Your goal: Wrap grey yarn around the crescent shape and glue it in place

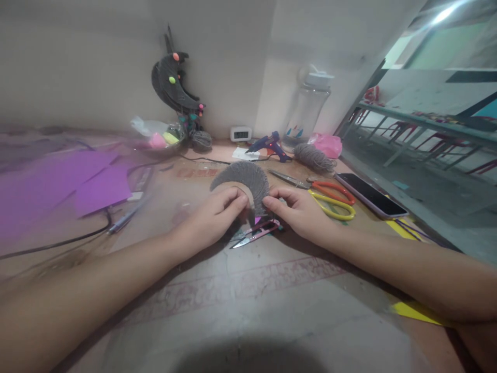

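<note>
Between my two hands is a crescent moon shape (254, 181) wrapped in grey yarn, with a strip of bare tan card along its inner curve. My left hand (227, 207) pinches the inner edge between thumb and fingers. The outer right edge is pinched by my right hand (289, 207). Thread snips (254, 237) with pink handles lie on the table just under the crescent. To the right of it rest large scissors (330, 199) with one orange and one yellow handle loop.
A glue gun (269, 146), a grey yarn skein (314, 157), a bottle (308, 106) and a small clock (240, 134) stand along the wall. A phone (370, 196) lies right, purple sheets (97, 186) left. A dark crescent decoration (171, 83) is up against the wall.
</note>
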`<state>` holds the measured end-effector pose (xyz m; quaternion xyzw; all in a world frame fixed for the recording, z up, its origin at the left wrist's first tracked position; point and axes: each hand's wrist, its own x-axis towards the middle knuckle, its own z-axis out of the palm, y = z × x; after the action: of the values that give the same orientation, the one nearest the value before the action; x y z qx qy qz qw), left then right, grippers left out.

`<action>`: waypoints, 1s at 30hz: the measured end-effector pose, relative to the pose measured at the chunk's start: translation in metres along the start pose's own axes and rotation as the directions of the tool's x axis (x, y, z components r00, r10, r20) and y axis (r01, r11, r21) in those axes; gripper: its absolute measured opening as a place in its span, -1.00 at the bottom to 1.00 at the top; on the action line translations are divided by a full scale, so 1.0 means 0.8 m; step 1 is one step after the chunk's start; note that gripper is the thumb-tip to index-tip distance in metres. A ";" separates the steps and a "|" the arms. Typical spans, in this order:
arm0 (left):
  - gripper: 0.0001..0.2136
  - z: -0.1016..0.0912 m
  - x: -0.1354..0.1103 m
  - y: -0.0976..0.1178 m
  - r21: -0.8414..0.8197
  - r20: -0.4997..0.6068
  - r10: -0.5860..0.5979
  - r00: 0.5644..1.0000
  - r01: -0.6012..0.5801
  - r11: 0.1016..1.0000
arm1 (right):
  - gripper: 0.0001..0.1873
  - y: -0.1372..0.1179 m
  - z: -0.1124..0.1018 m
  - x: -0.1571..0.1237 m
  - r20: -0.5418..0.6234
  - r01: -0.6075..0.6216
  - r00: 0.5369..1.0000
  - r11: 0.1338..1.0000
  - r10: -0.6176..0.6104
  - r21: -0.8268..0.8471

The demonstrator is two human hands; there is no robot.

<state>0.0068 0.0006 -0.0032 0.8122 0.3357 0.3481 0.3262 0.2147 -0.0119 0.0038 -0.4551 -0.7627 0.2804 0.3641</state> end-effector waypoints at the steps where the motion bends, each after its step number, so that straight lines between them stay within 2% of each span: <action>1: -0.67 0.000 0.000 0.000 -0.006 0.005 -0.022 1.000 0.022 1.000 | -0.69 0.000 0.000 0.000 -0.006 -0.001 1.000 1.000 0.001 0.004; 5: -0.76 0.000 -0.002 0.002 -0.011 0.040 -0.079 0.996 0.080 0.997 | -0.71 -0.002 0.000 0.000 -0.018 0.007 1.000 1.000 -0.007 0.005; 7: -0.80 0.000 -0.001 0.003 -0.006 0.048 -0.062 0.997 0.062 0.998 | -0.72 -0.003 0.000 0.001 -0.015 0.017 1.000 1.000 -0.017 -0.009; 14: -0.75 -0.002 0.002 0.003 0.132 0.033 0.049 0.998 -0.053 0.990 | -0.73 -0.004 0.000 0.001 0.045 0.069 0.997 0.996 -0.066 -0.050; 19: -0.73 -0.003 0.001 0.004 0.112 0.053 0.054 0.997 -0.059 0.992 | -0.71 -0.004 0.000 0.000 0.052 0.047 0.998 0.999 -0.046 -0.026; 21: -0.73 -0.003 0.000 0.003 0.085 0.039 0.022 0.999 -0.025 0.996 | -0.71 -0.005 0.000 0.000 0.049 0.044 0.998 0.999 -0.042 -0.021; 26: -0.68 0.000 -0.001 -0.001 -0.008 -0.011 -0.178 0.984 0.178 0.984 | -0.72 -0.008 0.001 0.002 0.080 0.074 0.994 0.997 -0.071 -0.038; 30: -0.65 0.000 -0.001 0.001 0.105 -0.076 -0.194 0.978 0.201 0.974 | -0.71 -0.007 0.001 0.004 0.156 0.102 0.983 0.993 -0.093 -0.053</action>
<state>0.0067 -0.0008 -0.0032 0.7799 0.4444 0.3211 0.3019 0.2101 -0.0117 0.0083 -0.4052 -0.8179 0.2731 0.3036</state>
